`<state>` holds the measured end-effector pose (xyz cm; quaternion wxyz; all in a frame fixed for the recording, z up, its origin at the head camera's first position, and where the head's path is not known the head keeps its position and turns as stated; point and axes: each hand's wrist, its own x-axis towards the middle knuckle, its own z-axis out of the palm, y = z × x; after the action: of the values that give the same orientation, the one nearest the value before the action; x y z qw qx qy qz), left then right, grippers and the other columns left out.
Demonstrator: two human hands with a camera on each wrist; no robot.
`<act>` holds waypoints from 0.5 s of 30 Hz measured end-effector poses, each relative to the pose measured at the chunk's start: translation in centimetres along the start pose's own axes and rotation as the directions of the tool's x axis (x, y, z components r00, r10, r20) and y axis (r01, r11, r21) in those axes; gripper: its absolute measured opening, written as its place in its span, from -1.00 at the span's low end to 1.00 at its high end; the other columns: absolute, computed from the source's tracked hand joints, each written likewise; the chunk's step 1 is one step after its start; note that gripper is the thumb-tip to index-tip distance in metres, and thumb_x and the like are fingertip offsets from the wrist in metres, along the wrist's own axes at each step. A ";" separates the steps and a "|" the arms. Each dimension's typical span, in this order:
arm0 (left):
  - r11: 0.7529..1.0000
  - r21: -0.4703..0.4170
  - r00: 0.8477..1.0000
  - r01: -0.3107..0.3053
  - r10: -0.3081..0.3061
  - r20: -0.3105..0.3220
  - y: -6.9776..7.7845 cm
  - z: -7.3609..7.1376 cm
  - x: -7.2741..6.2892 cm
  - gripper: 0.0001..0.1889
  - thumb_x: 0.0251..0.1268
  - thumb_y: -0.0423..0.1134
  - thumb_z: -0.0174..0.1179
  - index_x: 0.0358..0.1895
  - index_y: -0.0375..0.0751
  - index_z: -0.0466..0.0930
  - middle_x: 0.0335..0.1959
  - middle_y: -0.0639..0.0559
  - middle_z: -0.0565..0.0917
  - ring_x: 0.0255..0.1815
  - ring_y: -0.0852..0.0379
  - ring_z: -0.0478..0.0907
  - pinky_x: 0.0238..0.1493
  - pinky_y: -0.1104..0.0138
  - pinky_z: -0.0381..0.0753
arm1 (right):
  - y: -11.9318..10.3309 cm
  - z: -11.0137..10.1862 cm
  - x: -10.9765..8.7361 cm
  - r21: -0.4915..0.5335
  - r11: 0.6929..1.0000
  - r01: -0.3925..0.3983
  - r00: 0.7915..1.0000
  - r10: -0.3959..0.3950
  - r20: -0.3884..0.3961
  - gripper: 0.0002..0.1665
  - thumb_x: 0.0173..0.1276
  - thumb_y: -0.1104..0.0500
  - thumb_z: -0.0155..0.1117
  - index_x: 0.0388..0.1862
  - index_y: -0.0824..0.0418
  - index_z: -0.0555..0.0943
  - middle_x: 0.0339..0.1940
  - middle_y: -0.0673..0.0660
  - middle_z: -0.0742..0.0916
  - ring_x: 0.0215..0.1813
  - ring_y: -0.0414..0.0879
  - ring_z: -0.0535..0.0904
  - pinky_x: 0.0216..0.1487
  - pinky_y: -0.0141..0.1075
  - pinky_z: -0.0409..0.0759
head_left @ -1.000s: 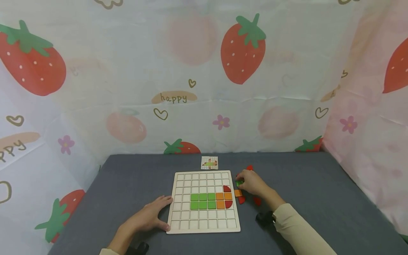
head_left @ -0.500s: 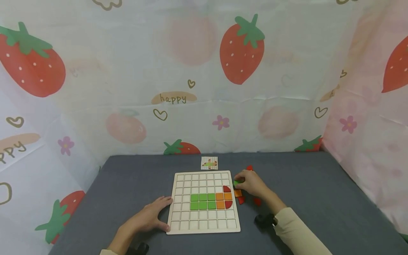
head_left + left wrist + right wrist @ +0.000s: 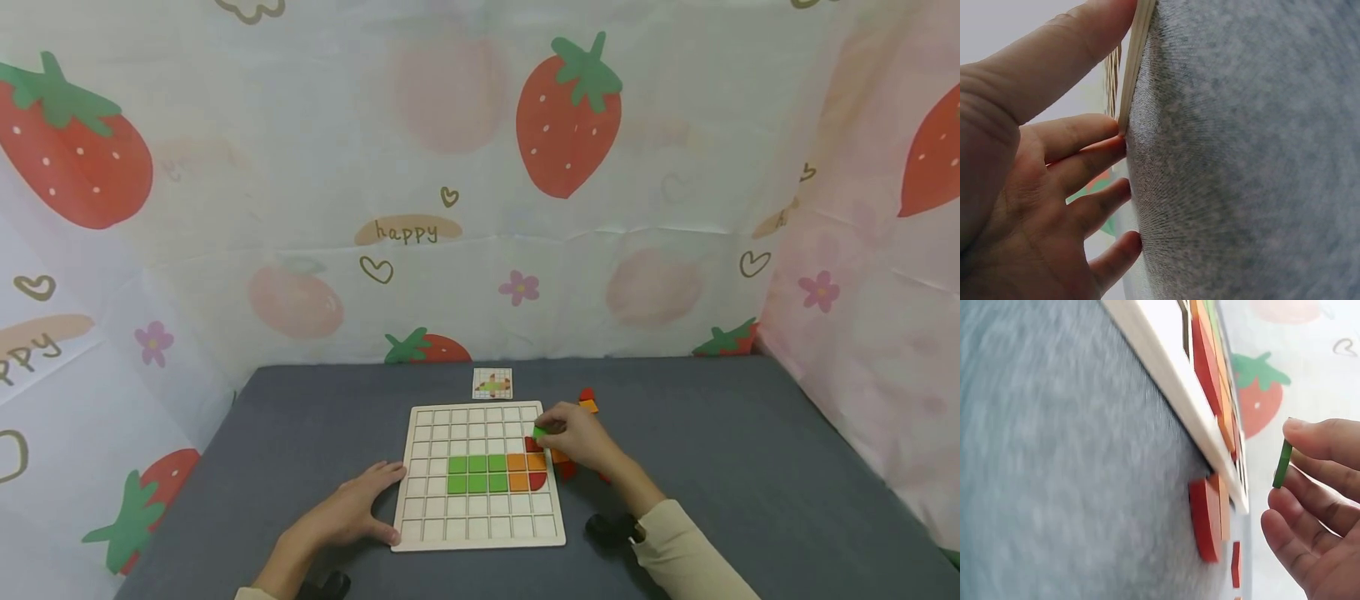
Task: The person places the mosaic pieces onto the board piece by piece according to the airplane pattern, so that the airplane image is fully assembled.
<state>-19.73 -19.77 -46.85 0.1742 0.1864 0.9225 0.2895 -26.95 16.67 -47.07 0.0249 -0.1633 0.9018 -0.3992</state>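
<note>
A pale wooden grid board (image 3: 457, 529) lies on the table. Several green square tiles (image 3: 477, 482) form two rows in its middle, with orange squares (image 3: 518, 482) to their right and red quarter-round tiles (image 3: 537, 481) near the right rim. My right hand (image 3: 581, 435) pinches a green square tile (image 3: 1282, 464) between thumb and fingers, above the board's upper right edge. At the board's left side my left hand (image 3: 348, 504) rests with spread fingers, the thumb at the lower corner and the index fingertip at the rim (image 3: 1129, 94).
Beyond the board lies a small picture card (image 3: 492, 384). Loose orange and red pieces sit right of the board, among them a red piece (image 3: 1205, 519) near its edge and an orange tile (image 3: 588, 407) farther back. A strawberry-print cloth (image 3: 480, 183) hangs behind the table.
My right hand has moved left with the green tile, from beside the board to over its right edge, uncovering an orange tile behind it. The left hand stays put.
</note>
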 end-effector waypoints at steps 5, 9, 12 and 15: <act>1.000 -0.005 1.000 -0.004 0.004 0.005 -0.1 0.0 0.0 0.01 -0.18 -0.05 0.53 0.42 -0.37 0.28 0.46 -0.29 0.29 0.52 -0.39 0.05 0.30 -0.37 0.08 | -0.5 0.7 -0.2 -0.004 0.998 0.062 0.998 -0.062 0.011 -0.72 0.20 0.23 0.41 -0.10 0.27 0.72 -0.22 0.09 0.69 -0.19 -0.11 0.61 -0.17 -0.31 0.62; 1.000 -0.005 1.000 -0.007 0.007 0.003 -0.1 0.0 0.0 0.01 -0.17 -0.05 0.53 0.42 -0.37 0.28 0.47 -0.28 0.29 0.53 -0.39 0.05 0.31 -0.37 0.07 | -1.2 1.2 -0.3 -0.012 0.992 0.122 0.993 -0.122 0.006 -0.71 0.18 0.21 0.43 -0.11 0.28 0.73 -0.24 0.09 0.69 -0.22 -0.13 0.61 -0.19 -0.35 0.61; 1.000 -0.006 1.000 -0.008 0.008 0.001 -0.1 0.0 0.0 0.01 -0.17 -0.05 0.53 0.42 -0.36 0.28 0.47 -0.28 0.29 0.53 -0.39 0.04 0.31 -0.38 0.07 | -1.6 1.7 -0.2 0.013 0.990 0.138 0.990 -0.138 0.016 -0.69 0.19 0.20 0.43 -0.10 0.30 0.72 -0.23 0.10 0.69 -0.23 -0.16 0.59 -0.16 -0.36 0.60; 1.000 -0.004 1.000 -0.011 0.011 -0.001 -0.1 0.0 0.0 0.01 -0.18 -0.06 0.53 0.42 -0.37 0.28 0.46 -0.28 0.29 0.52 -0.39 0.05 0.31 -0.38 0.06 | -2.0 2.2 -0.2 0.055 0.989 0.134 0.990 -0.136 0.033 -0.67 0.19 0.19 0.43 -0.08 0.32 0.71 -0.21 0.12 0.69 -0.23 -0.17 0.57 -0.14 -0.37 0.61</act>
<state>-19.74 -19.82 -46.90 0.1725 0.1908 0.9210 0.2926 -25.84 13.94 -47.15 0.0188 -0.2306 0.8772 -0.4207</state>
